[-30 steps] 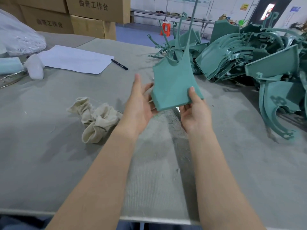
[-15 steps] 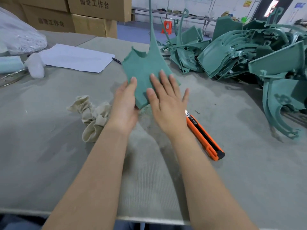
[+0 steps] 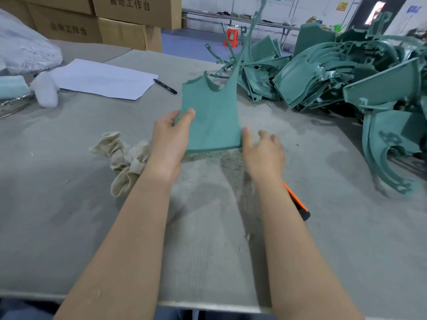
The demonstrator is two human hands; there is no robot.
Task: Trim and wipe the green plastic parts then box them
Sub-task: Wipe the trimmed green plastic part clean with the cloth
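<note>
A flat green plastic part (image 3: 211,116) with a long thin stem stands upright above the grey table (image 3: 69,204). My left hand (image 3: 172,137) grips its lower left edge, thumb on the front face. My right hand (image 3: 263,153) is beside the part's lower right corner with relaxed fingers, its forefinger at the edge. A crumpled beige cloth (image 3: 124,158) lies left of my left wrist. An orange utility knife (image 3: 298,204) lies on the table, partly hidden behind my right forearm. A big pile of green plastic parts (image 3: 335,75) fills the right back.
White paper (image 3: 104,79) and a black pen (image 3: 165,86) lie at the back left, with a white bag (image 3: 20,49) and a white object (image 3: 46,88) further left. Cardboard boxes (image 3: 129,19) stand behind. Green shavings dust the table under the part.
The part has been turned and lowered towards the centre. My right hand slid off its face to the lower right corner. My left hand shifted its grip to the left edge.
</note>
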